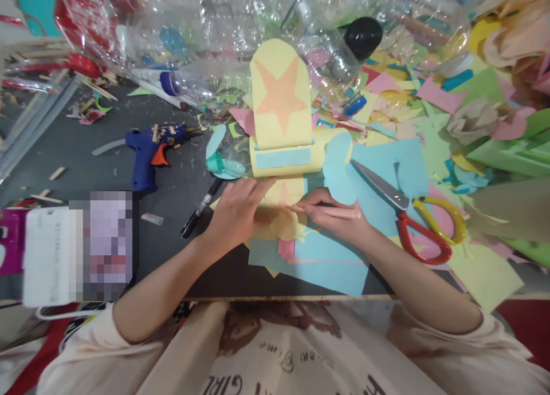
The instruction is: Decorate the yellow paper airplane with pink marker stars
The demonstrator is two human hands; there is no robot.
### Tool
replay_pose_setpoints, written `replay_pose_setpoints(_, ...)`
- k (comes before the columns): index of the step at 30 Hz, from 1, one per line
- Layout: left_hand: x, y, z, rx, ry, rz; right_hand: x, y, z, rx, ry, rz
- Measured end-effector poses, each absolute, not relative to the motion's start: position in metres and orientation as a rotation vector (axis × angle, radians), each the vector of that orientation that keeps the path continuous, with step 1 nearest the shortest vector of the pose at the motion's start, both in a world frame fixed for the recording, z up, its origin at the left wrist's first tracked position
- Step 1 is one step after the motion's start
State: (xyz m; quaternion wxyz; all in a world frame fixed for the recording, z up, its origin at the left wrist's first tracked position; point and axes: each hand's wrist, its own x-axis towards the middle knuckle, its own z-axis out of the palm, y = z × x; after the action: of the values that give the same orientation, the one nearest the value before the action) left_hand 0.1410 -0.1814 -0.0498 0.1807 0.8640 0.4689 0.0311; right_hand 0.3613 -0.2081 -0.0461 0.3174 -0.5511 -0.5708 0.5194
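A yellow paper craft (pixel 281 137) with an orange star on its upright rounded panel lies in front of me, with a rolled yellow band across its middle. My left hand (pixel 235 209) holds a lower yellow paper piece (pixel 289 226) at its left side, fingers bent over the edge. From the right, my right hand (pixel 337 214) is closed around a slim pale stick (pixel 339 212), its tip at that same piece. Light blue paper sheets (pixel 335 269) lie underneath. A light blue rounded cutout (pixel 339 169) rests by the band's right end.
Red and yellow scissors (pixel 401 206) lie open at the right. A blue glue gun (pixel 150 154) and a black marker (pixel 200 209) are at the left, near a white box (pixel 47 257). Clear plastic bottles (pixel 206 40) and paper scraps (pixel 395 103) crowd the back.
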Motion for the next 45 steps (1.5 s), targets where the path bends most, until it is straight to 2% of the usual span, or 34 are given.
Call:
replay_pose_setpoints(5, 0.1416, -0.1810, -0.0492, 2.440, 1.333, 0.053, 0.3641, -0.2091, -0.0460, -1.408, -1.637, 1.311)
replay_pose_setpoints(10, 0.1411, -0.1810, -0.0496, 2.451, 1.322, 0.080, 0.3623, -0.2086, -0.0469, -1.422, -1.445, 1.390)
replay_pose_setpoints(16, 0.1403, -0.1814, -0.0507, 2.457, 1.329, 0.101, 0.3617, -0.2060, -0.0436, -1.392, -1.514, 1.437)
replay_pose_setpoints(24, 0.1401, -0.1822, -0.0521, 2.444, 1.332, 0.125, 0.3584, -0.2055, -0.0436, -1.505, -1.278, 1.341)
replay_pose_setpoints(37, 0.1392, -0.1814, -0.0510, 2.435, 1.318, 0.133, 0.3638, -0.2073, -0.0444, -1.459, -1.554, 1.418)
replay_pose_setpoints(45, 0.1382, -0.1816, -0.0531, 2.453, 1.320, 0.128, 0.3627, -0.2073, -0.0456, -1.436, -1.449, 1.452)
